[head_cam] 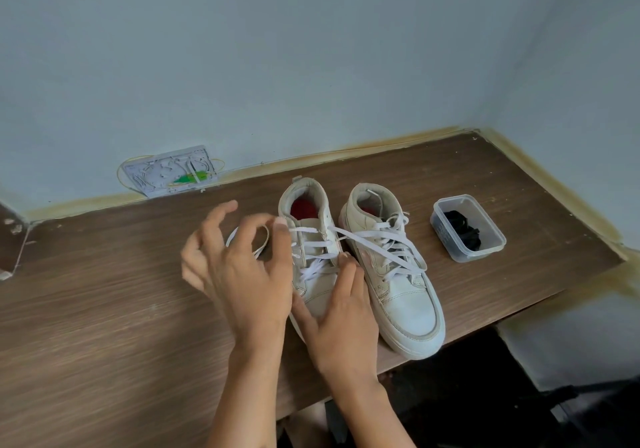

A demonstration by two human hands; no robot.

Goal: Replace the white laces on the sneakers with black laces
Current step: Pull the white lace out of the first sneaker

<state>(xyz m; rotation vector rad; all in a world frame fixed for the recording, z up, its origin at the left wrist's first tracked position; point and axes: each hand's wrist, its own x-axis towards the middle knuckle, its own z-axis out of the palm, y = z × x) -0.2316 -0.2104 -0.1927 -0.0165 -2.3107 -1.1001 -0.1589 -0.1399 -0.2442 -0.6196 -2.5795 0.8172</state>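
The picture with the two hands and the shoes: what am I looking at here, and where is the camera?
No machine here: a person works with bare hands, and the single camera sits on their head, looking forward and down. On the brown wooden table stand two white sneakers, still threaded with white laces. The left hand pinches a lace end at the top of the left sneaker, apparently working it loose. The right hand rests on that shoe's toe, steadying it. The right sneaker stands beside it, untouched. Further right, a clear plastic tub holds the black laces. A white plastic board leans against the wall behind.
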